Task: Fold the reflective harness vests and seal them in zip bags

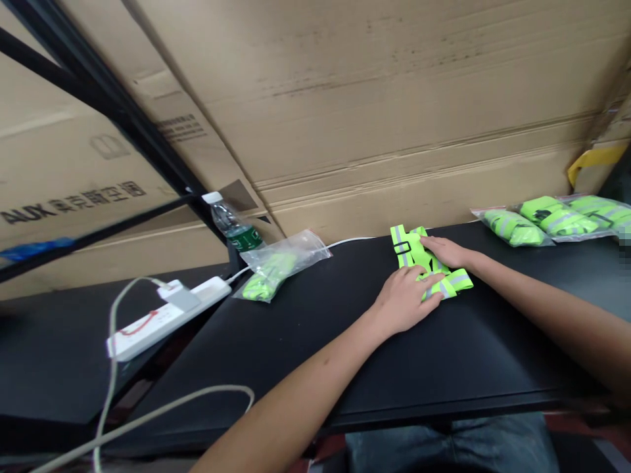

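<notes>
A neon-yellow reflective strap vest [417, 253] with grey stripes and a black buckle [403, 247] lies loosely folded on the black table. My left hand [404, 299] rests on its near side, palm down, with the fingers stretched over the straps. On the far right side of the vest lies my right hand [449, 253], its fingers extended and pointing left across the bands. Both hands press flat rather than grasp. Parts of the straps are hidden beneath the fingers.
A clear bag [283, 263] with neon straps lies left of the hands, by a water bottle [231, 220]. More bagged straps [557, 220] sit at the right rear. A white power strip [170, 318] with cables is at left. Cardboard [394, 112] backs the table.
</notes>
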